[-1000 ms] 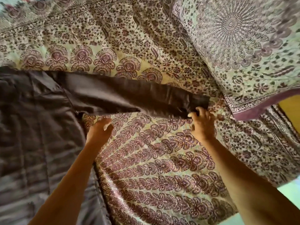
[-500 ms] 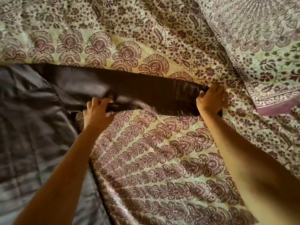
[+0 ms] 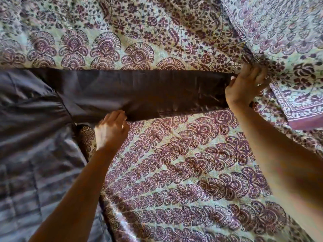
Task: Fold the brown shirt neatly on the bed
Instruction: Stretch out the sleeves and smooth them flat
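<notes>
Since a moment ago, the sleeve (image 3: 139, 91) lies pulled straighter across the bed (image 3: 183, 163); right hand (image 3: 244, 86) pinches its cuff, left hand (image 3: 110, 130) pinches its lower edge.

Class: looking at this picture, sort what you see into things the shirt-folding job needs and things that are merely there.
Part of the job: brown shirt; its sleeve; left hand; right hand.

Merely there: patterned bedspread; pillow.

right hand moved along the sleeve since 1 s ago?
Yes. The right hand has gone from the sleeve's lower edge to its cuff end, up and rightward, now reaching the pillow border it sat clear of before.
</notes>
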The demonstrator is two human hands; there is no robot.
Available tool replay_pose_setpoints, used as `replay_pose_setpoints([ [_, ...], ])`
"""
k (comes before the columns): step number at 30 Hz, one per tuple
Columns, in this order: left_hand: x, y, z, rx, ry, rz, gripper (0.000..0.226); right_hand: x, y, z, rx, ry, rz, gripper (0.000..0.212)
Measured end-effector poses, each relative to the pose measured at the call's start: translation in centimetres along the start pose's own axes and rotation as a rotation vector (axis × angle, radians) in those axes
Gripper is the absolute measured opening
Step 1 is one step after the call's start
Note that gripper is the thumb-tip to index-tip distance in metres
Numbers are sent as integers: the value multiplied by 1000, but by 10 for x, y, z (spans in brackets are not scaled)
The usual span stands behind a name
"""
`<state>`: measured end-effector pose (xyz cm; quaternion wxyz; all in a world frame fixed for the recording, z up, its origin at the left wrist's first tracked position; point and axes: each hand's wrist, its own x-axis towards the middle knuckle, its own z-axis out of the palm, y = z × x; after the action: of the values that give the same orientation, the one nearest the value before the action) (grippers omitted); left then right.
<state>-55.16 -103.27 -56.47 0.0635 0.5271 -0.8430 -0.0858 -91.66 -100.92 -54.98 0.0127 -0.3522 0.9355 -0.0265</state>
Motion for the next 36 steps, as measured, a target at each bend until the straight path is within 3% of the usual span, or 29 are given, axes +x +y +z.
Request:
replay_pose_setpoints([
  [3, 0, 3, 1, -89, 44, 10, 30, -19, -15, 7, 74, 1, -309, 55],
  [6, 5, -5, 3, -189, 138, -112, 32, -53, -38, 28, 121, -125, -610, 61],
  [8, 12, -23, 4, -138, 165, -232, 35, -61, -43, 40, 113, -190, -566, 70],
  [12, 34, -78, -1, -76, 59, -533, 50, -53, -37, 49, 70, -174, -549, 73],
  [14, 46, -106, -4, -44, 10, -596, 54, -50, -36, 50, 79, -168, -565, 73],
  [19, 64, -142, -1, -26, -194, -577, 57, -50, -43, 48, 85, -146, -518, 74],
  [23, 70, -146, -9, -85, -300, -589, 58, -79, -98, 38, 205, -81, -409, 69],
  [25, 70, -149, -18, -128, -228, -580, 54, -110, -146, 36, 251, -87, -560, 65],
  [29, 52, -143, -17, -76, 75, -517, 49, -168, -242, 43, 289, -143, -810, 62],
  [36, 39, -140, 20, 14, -9, -473, 63, -192, -304, 77, 204, -153, -909, 61],
])
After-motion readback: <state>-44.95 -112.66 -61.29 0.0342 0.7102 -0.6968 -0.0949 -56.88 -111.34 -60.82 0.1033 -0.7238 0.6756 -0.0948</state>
